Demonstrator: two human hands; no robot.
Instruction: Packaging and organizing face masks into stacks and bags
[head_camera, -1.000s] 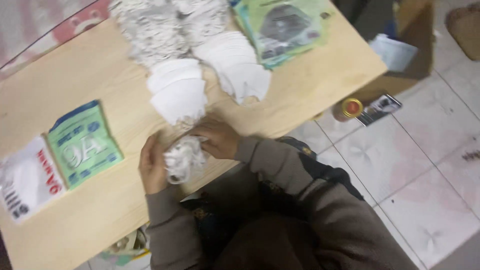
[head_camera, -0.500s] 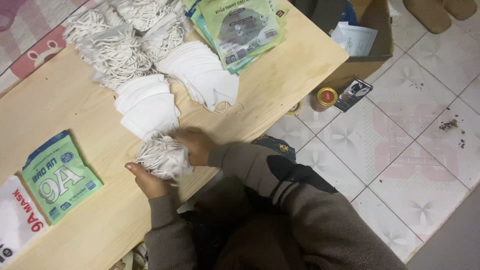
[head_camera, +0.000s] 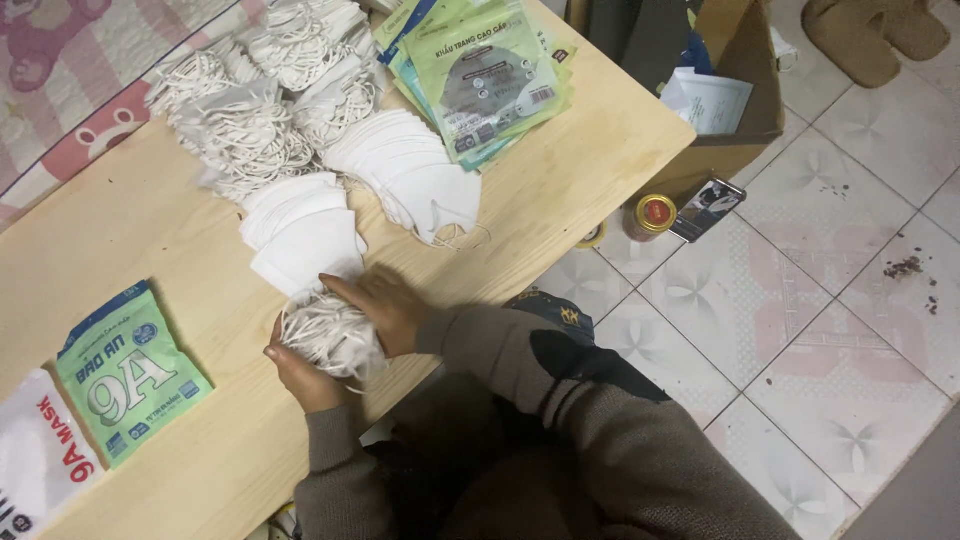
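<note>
Both my hands close around a small bundle of white face masks (head_camera: 330, 335) with their elastic loops bunched on top, at the near edge of a wooden table (head_camera: 150, 220). My left hand (head_camera: 300, 370) cups the bundle from below and the left. My right hand (head_camera: 385, 305) presses on it from the right. Just beyond the bundle lies a fanned stack of white masks (head_camera: 300, 225), with a second fanned stack (head_camera: 410, 170) to its right.
Piles of white masks with tangled loops (head_camera: 250, 110) fill the far side. Green printed pouches (head_camera: 480, 75) lie at the far right, one green pouch (head_camera: 130, 370) and a white pouch (head_camera: 40, 465) at the left. On the tiled floor stand a cardboard box (head_camera: 740, 110), a small tin (head_camera: 652, 215) and a phone (head_camera: 708, 208).
The view has shifted, so the table sits lower and further right in frame. My hands have stayed on the mask bundle, pressing it together at the table's near edge.
</note>
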